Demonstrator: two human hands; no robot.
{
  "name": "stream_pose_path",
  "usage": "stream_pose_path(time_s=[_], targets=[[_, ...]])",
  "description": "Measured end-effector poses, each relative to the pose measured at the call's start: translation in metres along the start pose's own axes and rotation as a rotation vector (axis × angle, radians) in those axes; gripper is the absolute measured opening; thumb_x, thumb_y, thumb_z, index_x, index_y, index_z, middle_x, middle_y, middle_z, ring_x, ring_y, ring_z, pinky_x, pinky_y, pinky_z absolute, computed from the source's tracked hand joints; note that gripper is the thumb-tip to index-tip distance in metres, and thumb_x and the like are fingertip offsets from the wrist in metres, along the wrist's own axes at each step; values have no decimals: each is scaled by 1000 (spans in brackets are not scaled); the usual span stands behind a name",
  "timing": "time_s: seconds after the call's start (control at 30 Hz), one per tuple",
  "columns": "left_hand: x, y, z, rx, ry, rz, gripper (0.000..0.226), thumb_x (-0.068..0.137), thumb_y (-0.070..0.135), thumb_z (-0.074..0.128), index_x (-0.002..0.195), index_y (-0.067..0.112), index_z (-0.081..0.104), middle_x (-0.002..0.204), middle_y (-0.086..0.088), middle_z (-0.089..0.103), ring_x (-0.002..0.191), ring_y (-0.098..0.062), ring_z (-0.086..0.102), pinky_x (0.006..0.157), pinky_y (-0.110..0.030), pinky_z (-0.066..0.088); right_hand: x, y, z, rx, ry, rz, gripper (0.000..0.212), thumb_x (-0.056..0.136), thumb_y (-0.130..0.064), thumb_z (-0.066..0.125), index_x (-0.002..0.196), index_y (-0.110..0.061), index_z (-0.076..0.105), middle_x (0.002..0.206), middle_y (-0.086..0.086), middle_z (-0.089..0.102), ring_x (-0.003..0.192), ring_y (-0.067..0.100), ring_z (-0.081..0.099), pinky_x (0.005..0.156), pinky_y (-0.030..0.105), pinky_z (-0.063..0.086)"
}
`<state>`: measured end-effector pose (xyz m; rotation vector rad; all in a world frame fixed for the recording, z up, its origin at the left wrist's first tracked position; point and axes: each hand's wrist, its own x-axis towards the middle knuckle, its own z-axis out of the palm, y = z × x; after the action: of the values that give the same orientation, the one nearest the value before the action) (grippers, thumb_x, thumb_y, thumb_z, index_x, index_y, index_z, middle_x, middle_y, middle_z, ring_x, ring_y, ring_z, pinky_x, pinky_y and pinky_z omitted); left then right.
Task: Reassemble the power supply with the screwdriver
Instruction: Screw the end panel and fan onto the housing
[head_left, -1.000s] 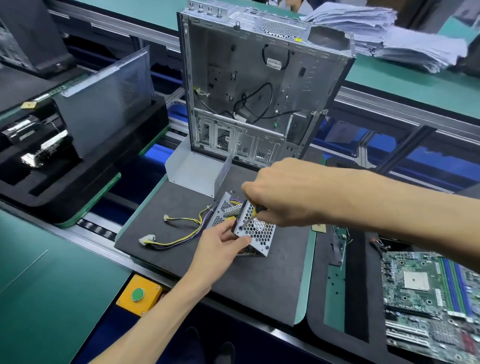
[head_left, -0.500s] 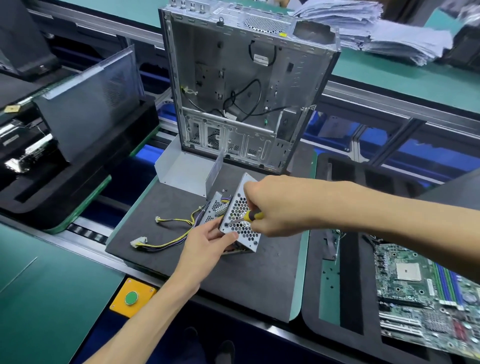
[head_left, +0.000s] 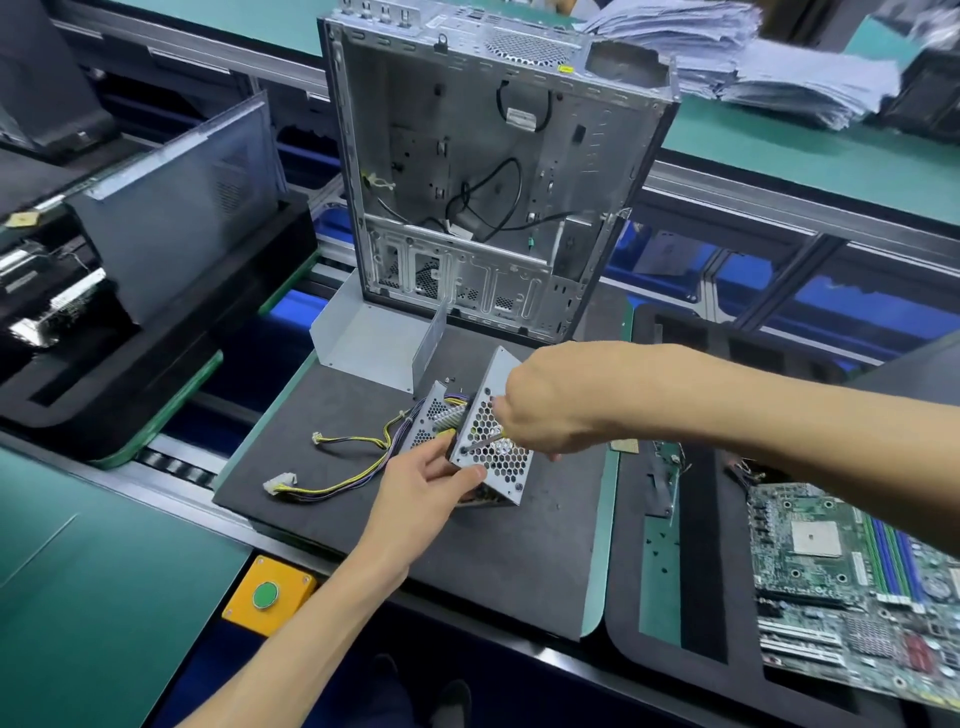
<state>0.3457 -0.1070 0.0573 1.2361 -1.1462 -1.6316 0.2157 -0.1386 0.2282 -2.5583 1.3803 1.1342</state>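
Note:
The power supply (head_left: 498, 457), a perforated metal box with yellow and purple cables (head_left: 337, 483) trailing left, stands tilted on the dark mat (head_left: 467, 561). My left hand (head_left: 423, 486) grips its lower left corner from below. My right hand (head_left: 550, 400) is closed round a screwdriver (head_left: 485, 441) with a yellow and black handle. The metal shaft points down and left, its tip at the perforated face near the lower left corner. Most of the handle is hidden inside my fist.
An open computer case (head_left: 488, 171) stands upright behind the mat, with a bent metal cover (head_left: 374, 343) at its foot. A motherboard (head_left: 852, 587) lies at the right. A yellow box with a green button (head_left: 267, 595) sits at the mat's front left. Black foam trays (head_left: 130, 332) lie left.
The power supply has been tipped more upright and its perforated face now faces me. The screwdriver tip has shifted toward the lower left corner of that face. The view has also shifted.

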Motion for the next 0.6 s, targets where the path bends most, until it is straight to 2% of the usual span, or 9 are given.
stream_pose_path(time_s=[0.1, 0.2, 0.27, 0.33, 0.4, 0.5, 0.6], targets=[[0, 1, -1, -17, 17, 6, 26, 92, 0, 68, 108, 20, 72, 98, 4, 80, 87, -5, 74, 72, -10, 52, -1, 6, 3, 124, 88, 53, 44, 108, -30, 37, 67, -14, 38, 67, 3, 40, 56, 13, 34, 47, 27, 26], [-1, 1, -2, -20, 25, 8, 27, 92, 1, 68, 109, 21, 72, 98, 5, 80, 87, -5, 75, 71, -8, 51, -2, 5, 10, 123, 214, 48, 46, 106, -35, 42, 65, -17, 32, 64, 1, 33, 53, 15, 30, 52, 31, 31], [-1, 0, -2, -12, 29, 12, 28, 93, 2, 68, 108, 24, 72, 100, 6, 80, 90, -6, 75, 73, -8, 51, -3, 3, 12, 71, 338, 8, 38, 103, -32, 48, 69, -17, 38, 64, 2, 33, 51, 18, 28, 51, 32, 27], [-1, 1, -2, -8, 39, 12, 28, 92, 3, 69, 107, 27, 72, 100, 6, 80, 92, -7, 75, 73, -8, 51, -4, 3, 12, -2, 432, -58, 18, 99, -24, 51, 84, -15, 46, 70, 1, 41, 55, 25, 33, 51, 32, 26], [-1, 2, -3, -9, 41, 9, 28, 92, 4, 69, 107, 28, 72, 100, 6, 80, 93, -8, 75, 74, -9, 51, -5, 2, 10, -31, 449, -85, 14, 99, -25, 52, 90, -18, 44, 74, -4, 42, 64, 28, 36, 53, 32, 28], [-2, 2, 0, 33, 21, 19, 30, 91, 6, 71, 96, 35, 76, 96, 7, 80, 90, -6, 74, 74, -9, 49, -4, 0, 14, 5, 396, -15, 27, 105, -41, 42, 91, -18, 41, 73, 1, 42, 60, 28, 35, 50, 32, 23], [-3, -1, 5, 35, 21, 28, 28, 90, 5, 71, 101, 30, 74, 97, 6, 80, 92, -7, 74, 75, -10, 51, -2, -2, 18, 17, 442, 38, 14, 102, -22, 42, 93, -14, 35, 65, 1, 32, 48, 19, 26, 46, 31, 17]])
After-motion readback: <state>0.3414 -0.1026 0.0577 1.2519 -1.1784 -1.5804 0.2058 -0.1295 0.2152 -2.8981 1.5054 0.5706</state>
